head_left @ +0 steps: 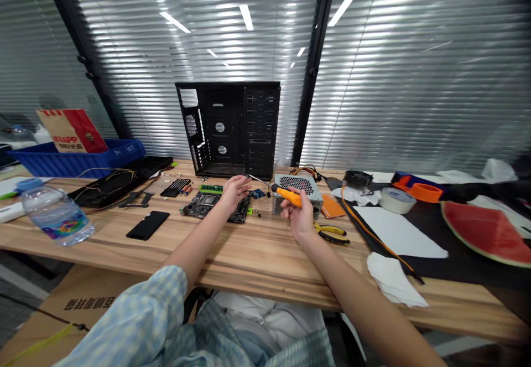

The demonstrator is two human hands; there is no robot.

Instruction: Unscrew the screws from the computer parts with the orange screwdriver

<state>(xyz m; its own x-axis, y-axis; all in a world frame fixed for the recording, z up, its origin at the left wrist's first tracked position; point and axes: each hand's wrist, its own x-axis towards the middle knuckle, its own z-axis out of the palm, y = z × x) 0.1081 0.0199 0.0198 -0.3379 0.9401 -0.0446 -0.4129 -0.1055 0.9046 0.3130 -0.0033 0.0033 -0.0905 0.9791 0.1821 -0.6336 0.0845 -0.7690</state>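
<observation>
My right hand (299,215) is closed around the orange and black handle of a screwdriver (287,195), in front of the power supply (309,184). The screwdriver's thin metal shaft points up and left towards my left hand (235,192). That hand hovers over the right part of the motherboard (203,205), its fingers loosely bent and apart near the screwdriver's tip. Nothing can be made out between them. A green memory stick (211,189) sits along the board's far edge. Beside the left fingers lies a small blue circuit board (258,194), with screws scattered close by.
Behind stands a black computer case (228,129), its side open. Yellow-black pliers (332,233) lie right of my right hand. On the left are a phone (147,225), a water bottle (58,212) and a blue bin (78,159). Tape (397,201) and watermelon (485,231) lie right.
</observation>
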